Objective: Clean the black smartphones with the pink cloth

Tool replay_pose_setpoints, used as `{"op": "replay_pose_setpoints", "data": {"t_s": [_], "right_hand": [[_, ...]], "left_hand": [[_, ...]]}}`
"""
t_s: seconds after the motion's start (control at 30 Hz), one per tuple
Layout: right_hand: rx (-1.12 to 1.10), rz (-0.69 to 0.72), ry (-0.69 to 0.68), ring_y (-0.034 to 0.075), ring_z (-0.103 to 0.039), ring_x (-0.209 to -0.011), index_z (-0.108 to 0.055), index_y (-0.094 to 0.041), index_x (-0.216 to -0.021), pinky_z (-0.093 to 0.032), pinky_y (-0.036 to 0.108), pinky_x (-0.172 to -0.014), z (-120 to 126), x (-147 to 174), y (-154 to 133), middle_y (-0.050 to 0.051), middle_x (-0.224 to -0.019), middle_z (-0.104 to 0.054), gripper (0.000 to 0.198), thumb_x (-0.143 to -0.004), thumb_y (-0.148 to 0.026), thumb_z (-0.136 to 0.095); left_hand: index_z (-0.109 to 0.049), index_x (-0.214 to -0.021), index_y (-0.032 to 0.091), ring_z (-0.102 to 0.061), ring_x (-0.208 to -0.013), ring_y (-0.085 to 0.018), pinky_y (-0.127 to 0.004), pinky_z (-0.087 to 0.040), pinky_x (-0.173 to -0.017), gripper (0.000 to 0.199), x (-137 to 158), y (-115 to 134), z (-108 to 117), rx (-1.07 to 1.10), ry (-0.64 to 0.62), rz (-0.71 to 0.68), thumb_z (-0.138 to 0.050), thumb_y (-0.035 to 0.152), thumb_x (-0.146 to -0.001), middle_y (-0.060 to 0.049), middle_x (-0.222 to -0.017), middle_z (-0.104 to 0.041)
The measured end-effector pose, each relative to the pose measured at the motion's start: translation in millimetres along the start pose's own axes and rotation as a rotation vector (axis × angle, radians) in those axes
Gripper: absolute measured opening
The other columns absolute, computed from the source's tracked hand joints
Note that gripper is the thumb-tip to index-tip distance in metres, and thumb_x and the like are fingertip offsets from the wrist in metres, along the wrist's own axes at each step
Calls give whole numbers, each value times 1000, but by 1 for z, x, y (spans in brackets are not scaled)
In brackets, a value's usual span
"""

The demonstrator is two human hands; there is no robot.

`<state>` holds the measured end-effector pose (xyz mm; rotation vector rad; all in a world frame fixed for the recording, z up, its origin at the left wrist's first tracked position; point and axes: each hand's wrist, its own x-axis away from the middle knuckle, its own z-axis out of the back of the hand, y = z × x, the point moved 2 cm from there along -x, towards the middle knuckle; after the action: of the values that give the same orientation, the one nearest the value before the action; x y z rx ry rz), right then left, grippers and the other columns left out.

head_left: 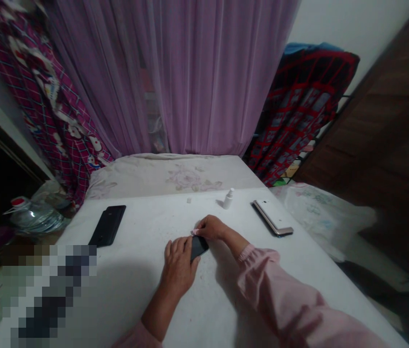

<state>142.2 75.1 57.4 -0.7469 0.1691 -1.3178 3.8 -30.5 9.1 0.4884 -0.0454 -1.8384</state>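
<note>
A dark phone [199, 247] lies on the white tabletop, partly covered by both hands. My left hand [179, 266] grips its left side, fingers over the far edge and thumb along the near edge. Pinched in the fingers of my right hand [210, 227] is a small crumpled whitish wipe [194, 232], which touches the phone's far end. Whether it is tissue or cloth I cannot tell. Beyond my right hand stands a small white spray bottle [228, 198], upright. A tiny pale square piece [189, 200] lies to the left of the bottle.
Dark phones [108, 225] lie at the table's left. On the right, a white phone [274, 214] rests on another one. A floral cloth [190, 178] covers the table's far part, with purple curtains [204, 77] behind. A large clear water bottle [35, 217] stands left, beyond the table edge.
</note>
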Motion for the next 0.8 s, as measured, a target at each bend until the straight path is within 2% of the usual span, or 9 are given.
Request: {"op": "replay_pose_setpoints", "data": {"t_s": [0.1, 0.2, 0.3, 0.4, 0.47, 0.6, 0.7, 0.8], "right_hand": [[-6, -89, 104, 12, -61, -60, -78, -18, -79, -36, 19, -54, -9, 19, 8, 2, -57, -69, 31, -84, -41, -57], [-36, -165, 202, 12, -61, -57, -78, -18, -83, -36, 21, -55, -21, 42, 15, 2, -54, -68, 35, -88, -40, -51], [-186, -184, 282, 13, -57, -51, -75, -18, -68, -35, 22, -55, -32, 60, 24, 0, -43, -59, 36, -86, -39, -52], [-502, -199, 240, 12, -51, -45, -67, -16, -55, -35, 23, -52, -41, 72, 37, -1, -40, -54, 37, -79, -43, -61], [-780, -206, 193, 11, -51, -46, -68, -14, -60, -37, 22, -51, -43, 76, 47, -1, -47, -59, 33, -70, -46, -70], [-1352, -121, 49, 8, -51, -49, -69, -13, -69, -41, 18, -50, -38, 81, 64, 0, -58, -64, 36, -54, -43, -84], [-1490, -83, -5, 6, -52, -50, -69, -15, -70, -42, 15, -49, -32, 84, 71, -1, -61, -64, 32, -53, -35, -86], [-1490, -54, 16, 7, -56, -54, -70, -17, -74, -46, 15, -52, -31, 87, 75, 0, -65, -66, 29, -57, -35, -85]], "left_hand": [[-46, -132, 15, -50, -116, -29, -54, -29, -108, 45, 0, 1, -1, -9, 29, -7, -52, 26, -89, -13, -122, -57], [-46, -131, 15, -51, -115, -29, -55, -30, -107, 45, 0, 2, -2, -22, 44, 7, -53, 25, -88, -13, -121, -58], [-46, -132, 14, -51, -116, -29, -55, -29, -107, 46, 0, 1, -5, -25, 40, 19, -53, 25, -88, -14, -121, -58], [-45, -134, 14, -50, -118, -29, -56, -28, -107, 47, 1, -1, -9, -18, 51, 17, -52, 27, -89, -15, -124, -57], [-45, -135, 14, -49, -119, -29, -55, -28, -108, 48, 1, -3, -11, -5, 41, 13, -52, 28, -89, -15, -126, -57], [-42, -138, 17, -46, -126, -29, -57, -23, -111, 51, 1, -7, -9, 25, -60, -31, -52, 26, -89, -14, -134, -55], [-42, -140, 24, -37, -135, -30, -63, -14, -112, 52, -1, -12, 2, 55, -197, -148, -51, 27, -89, -9, -141, -51], [-42, -140, 29, -27, -141, -31, -67, -10, -111, 53, -4, -17, 18, 69, -349, -250, -50, 24, -87, -5, -146, -46]]}}
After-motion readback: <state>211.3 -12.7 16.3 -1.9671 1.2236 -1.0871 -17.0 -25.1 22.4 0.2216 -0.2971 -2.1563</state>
